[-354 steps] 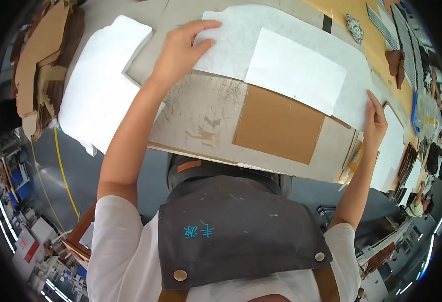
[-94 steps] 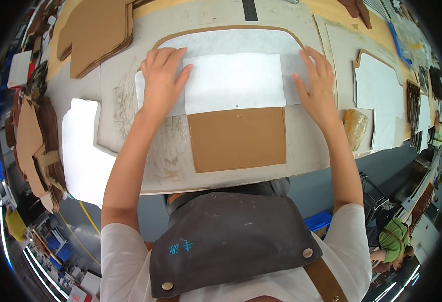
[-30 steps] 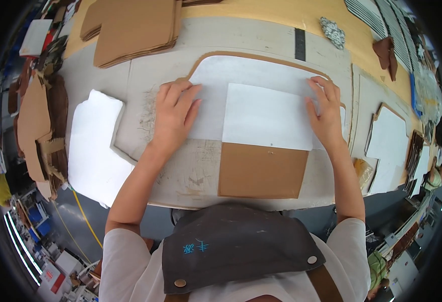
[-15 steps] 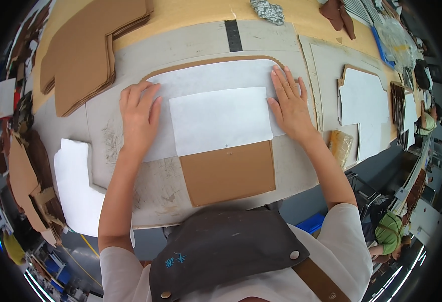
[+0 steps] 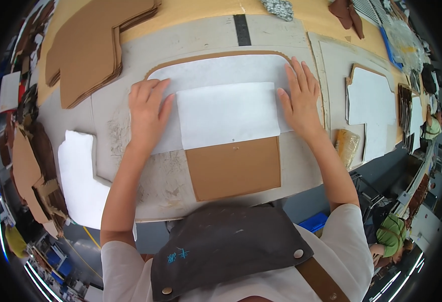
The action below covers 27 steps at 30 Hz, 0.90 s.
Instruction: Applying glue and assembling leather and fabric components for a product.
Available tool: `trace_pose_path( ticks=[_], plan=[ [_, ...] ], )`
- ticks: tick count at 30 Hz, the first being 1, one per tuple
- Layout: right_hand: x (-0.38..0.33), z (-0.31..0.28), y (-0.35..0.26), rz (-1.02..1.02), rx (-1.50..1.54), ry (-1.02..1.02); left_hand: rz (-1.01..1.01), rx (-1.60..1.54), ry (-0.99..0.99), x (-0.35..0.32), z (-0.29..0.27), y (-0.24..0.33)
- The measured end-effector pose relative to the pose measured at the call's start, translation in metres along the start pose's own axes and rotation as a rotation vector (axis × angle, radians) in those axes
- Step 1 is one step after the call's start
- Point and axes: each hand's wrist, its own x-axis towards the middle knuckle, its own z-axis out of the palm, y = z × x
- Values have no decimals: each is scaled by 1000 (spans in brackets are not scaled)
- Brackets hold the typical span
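L hand [image 5: 149,110] & R hand [image 5: 300,100] palm-down, apart (L more bent).

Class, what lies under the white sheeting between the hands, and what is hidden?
Past the white sheeting show a brown panel at the near edge and a brown rim along the far edge; whether they join underneath is hidden.

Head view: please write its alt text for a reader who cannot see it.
The left hand and right hand lie at opposite ends of a thin white sheet bearing a white rectangular piece on a grey worktable. Brown material shows along the sheet's far edge and below the rectangle; brown cut panels are stacked at far left.
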Motion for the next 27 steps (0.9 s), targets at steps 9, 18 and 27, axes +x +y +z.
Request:
trace_pose_path(
  ticks=[9,18,27],
  plan=[
    [31,-5,-30,-257,406,-8,14,-42,-132,16,11,6],
    [32,-19,-23,-168,463,-156,-28,-319,-117,13,-22,32],
    [-19,-78,-19,-352,443,3,-105,-625,-329,-28,-88,72]
  ],
)
